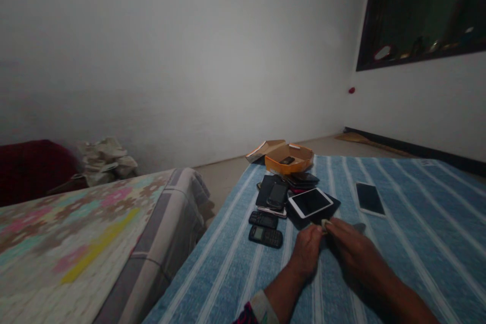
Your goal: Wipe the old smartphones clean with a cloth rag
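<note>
My left hand (307,250) and my right hand (355,245) meet over the near part of the striped blue cloth, fingers closed together. A small pale piece (325,225) shows between their fingertips, too small to name. A grey edge (359,227) sticks out past my right hand, mostly hidden by it. Just beyond the fingers, a white smartphone (312,203) with a dark screen lies tilted on a black flat item (334,207). To the left are two keypad phones, one with a lit-looking pale screen (265,237) and a darker one (263,219) behind it.
Behind the phones, an opened orange cardboard box (290,166) holds a small dark phone (287,160). A dark phone (278,194) rests on stacked black items. Another white-edged smartphone (370,199) lies to the right. A floral-covered bed (125,233) stands left across a gap.
</note>
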Motion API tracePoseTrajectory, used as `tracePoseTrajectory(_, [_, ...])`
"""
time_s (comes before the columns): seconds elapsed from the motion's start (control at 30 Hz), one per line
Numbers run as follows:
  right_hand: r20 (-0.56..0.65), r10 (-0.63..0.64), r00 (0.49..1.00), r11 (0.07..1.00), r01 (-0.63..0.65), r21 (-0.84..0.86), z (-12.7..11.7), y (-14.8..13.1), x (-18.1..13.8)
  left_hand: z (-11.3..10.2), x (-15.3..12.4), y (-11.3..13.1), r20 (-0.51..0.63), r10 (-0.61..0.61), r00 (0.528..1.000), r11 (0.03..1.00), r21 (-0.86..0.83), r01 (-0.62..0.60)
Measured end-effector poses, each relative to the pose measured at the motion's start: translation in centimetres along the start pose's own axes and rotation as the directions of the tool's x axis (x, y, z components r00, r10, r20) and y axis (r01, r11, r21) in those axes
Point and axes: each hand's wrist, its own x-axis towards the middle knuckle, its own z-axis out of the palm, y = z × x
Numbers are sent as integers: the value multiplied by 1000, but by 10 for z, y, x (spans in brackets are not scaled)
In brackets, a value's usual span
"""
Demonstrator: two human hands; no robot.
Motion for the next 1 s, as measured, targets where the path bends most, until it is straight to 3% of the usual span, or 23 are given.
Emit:
tracePoseTrajectory(0.2, [-26, 23, 999, 998, -21, 66, 5, -9, 3, -1, -1, 2, 27, 14, 1000, 1000, -1, -14])
tracePoseTrajectory(0.4, [38, 77, 996, 995, -79, 53, -7, -3, 6, 0, -2, 7, 14, -19, 1000, 1000, 25, 18])
tracePoseTrajectory(0.6, [104, 156, 982, 988, -157, -5, -29, 17, 5, -2, -4, 8, 12, -44, 999, 997, 69, 43])
tracePoseTrajectory(0.77, [81, 122, 989, 991, -117, -61, -34, 38, -3, -2, -5, 8, 11, -47, 999, 995, 86, 46])
tracePoseTrajectory(0.93, [55, 108, 993, 994, -107, -17, -22, 13, 4, 0, -3, 7, 4, -41, 999, 996, 75, 40])
tracePoseTrajectory(1.0, [104, 120, 987, 992, -124, 32, -17, -2, 10, 0, -3, 7, 9, -30, 1000, 997, 66, 29])
